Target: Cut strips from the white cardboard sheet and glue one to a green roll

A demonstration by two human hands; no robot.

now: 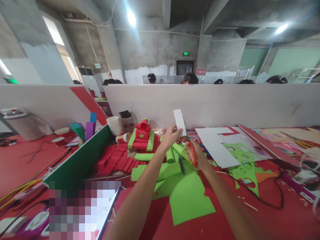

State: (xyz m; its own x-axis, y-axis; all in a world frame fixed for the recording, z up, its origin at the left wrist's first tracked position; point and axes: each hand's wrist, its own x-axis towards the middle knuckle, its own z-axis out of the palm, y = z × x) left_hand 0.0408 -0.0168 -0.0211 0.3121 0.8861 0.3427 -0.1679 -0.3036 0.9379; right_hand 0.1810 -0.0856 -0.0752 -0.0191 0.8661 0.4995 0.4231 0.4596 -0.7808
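My left hand (171, 135) pinches a narrow white strip of card (179, 120) by its lower part and holds it upright. In my right hand (197, 151) are red-handled scissors (192, 154), their blades pointing up along the strip's right edge. Whether the blades are apart is too small to tell. Below both hands lie bright green sheets (188, 196), some of them rolled, with a dark pen-like object (181, 165) on top. Left of my hands stands a red and green paper model (142, 136) with a yellow star, beside folded red paper pieces (112, 160).
White card sheets (216, 146) and a cut-out green sheet (243, 163) lie at the right. A dark green board (80, 160) divides the table at left. A white cup (114, 125), a dark-lidded bottle (127, 121) and a lit screen (106, 208) are nearby. Beyond the white partition (212, 103), people's heads show.
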